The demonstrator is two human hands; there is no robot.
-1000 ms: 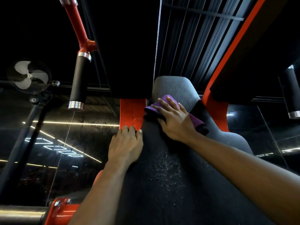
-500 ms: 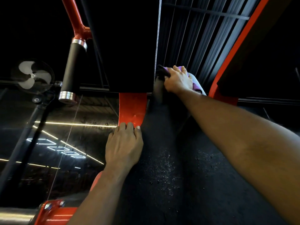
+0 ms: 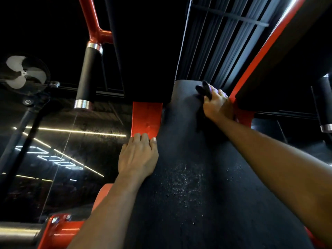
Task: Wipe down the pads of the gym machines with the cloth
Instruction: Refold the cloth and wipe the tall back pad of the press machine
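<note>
A long black back pad [image 3: 183, 169] of a gym machine runs up the middle of the view, with small wet droplets on its lower part. My right hand [image 3: 216, 105] grips a dark purple cloth [image 3: 204, 90] near the pad's upper right edge, and most of the cloth is hidden under my fingers. My left hand [image 3: 138, 157] rests on the pad's left edge with its fingers curled over the side, touching the red frame plate [image 3: 146, 119].
A red frame tube with a black grip handle [image 3: 88, 76] hangs at upper left, and another handle [image 3: 325, 108] is at the right edge. A standing fan [image 3: 23, 74] is far left. A red and chrome bar [image 3: 53, 232] lies at lower left.
My right hand with the cloth went up to the pad's top, then shifted to its upper right edge. My left hand stayed on the left edge.
</note>
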